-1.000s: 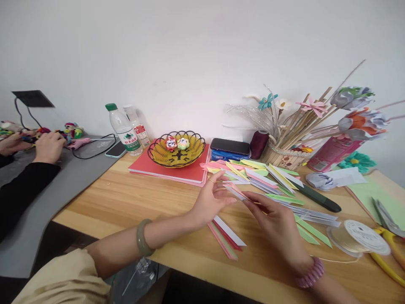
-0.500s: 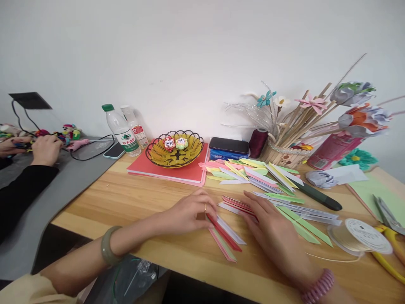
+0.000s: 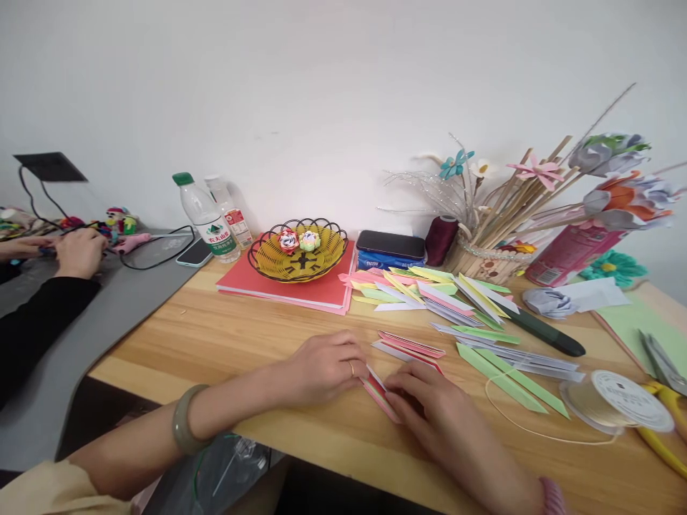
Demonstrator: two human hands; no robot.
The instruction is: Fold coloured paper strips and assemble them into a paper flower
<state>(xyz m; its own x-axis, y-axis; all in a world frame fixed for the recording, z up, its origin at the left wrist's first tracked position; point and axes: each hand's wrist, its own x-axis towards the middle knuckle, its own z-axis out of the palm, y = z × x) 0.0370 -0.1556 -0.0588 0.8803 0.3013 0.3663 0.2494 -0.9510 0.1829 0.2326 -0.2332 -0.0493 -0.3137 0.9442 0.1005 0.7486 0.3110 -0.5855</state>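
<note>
A small bundle of folded paper strips (image 3: pixel 380 398), pink, green, red and white, lies between my two hands over the wooden table (image 3: pixel 257 325). My left hand (image 3: pixel 327 366) has its fingers closed on the bundle's upper left end. At the lower right end, my right hand (image 3: pixel 426 400) pinches the same strips with thumb and fingers. Just beyond my right hand rest more red and white folded strips (image 3: pixel 411 345). Farther right lie two green strips (image 3: pixel 502 375) beside white ones (image 3: pixel 542 363). A large pile of coloured strips (image 3: pixel 429 290) spreads behind them.
A yellow woven basket (image 3: pixel 257 266) with two paper balls stands on red paper (image 3: pixel 228 282). On the right are a thread spool (image 3: pixel 612 400), scissors (image 3: pixel 663 422), a dark green-handled tool (image 3: pixel 552 336) and a holder with sticks (image 3: pixel 477 257). At far left, another person's hands (image 3: pixel 80 252) work beside bottles (image 3: pixel 215 229).
My right hand has moved left and down from the red strips onto the bundle at my left hand. The bundle's strips, fanned apart before, are now closer together.
</note>
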